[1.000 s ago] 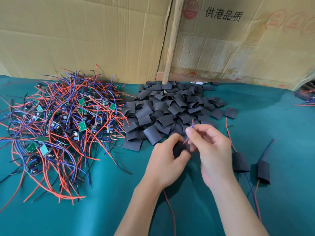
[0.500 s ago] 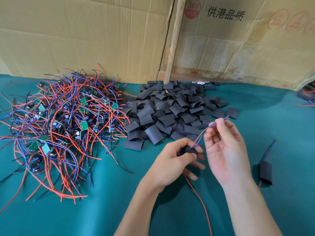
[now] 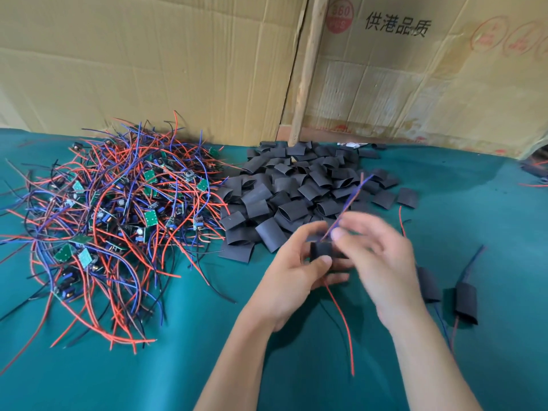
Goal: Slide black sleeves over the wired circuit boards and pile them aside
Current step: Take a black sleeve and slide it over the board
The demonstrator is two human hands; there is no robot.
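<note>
My left hand (image 3: 292,274) grips a black sleeve (image 3: 321,250) with a wired board inside; a red wire (image 3: 341,321) hangs out below it. My right hand (image 3: 382,259), blurred by motion, pinches the red and blue wires (image 3: 351,200) that stick up out of the sleeve's top. A heap of loose black sleeves (image 3: 296,200) lies just behind both hands. A tangle of green circuit boards with red, blue and black wires (image 3: 109,221) covers the left of the green table (image 3: 148,366). Two sleeved boards (image 3: 467,302) lie to the right of my right hand.
Cardboard boxes (image 3: 178,60) and a wooden stick (image 3: 308,66) stand along the table's back edge. More wired parts (image 3: 536,173) show at the far right edge.
My right hand slid back down the wires from their tips to the sleeve's top. The left hand keeps holding the sleeve, raised slightly. The sleeved board behind my right hand shows again.
</note>
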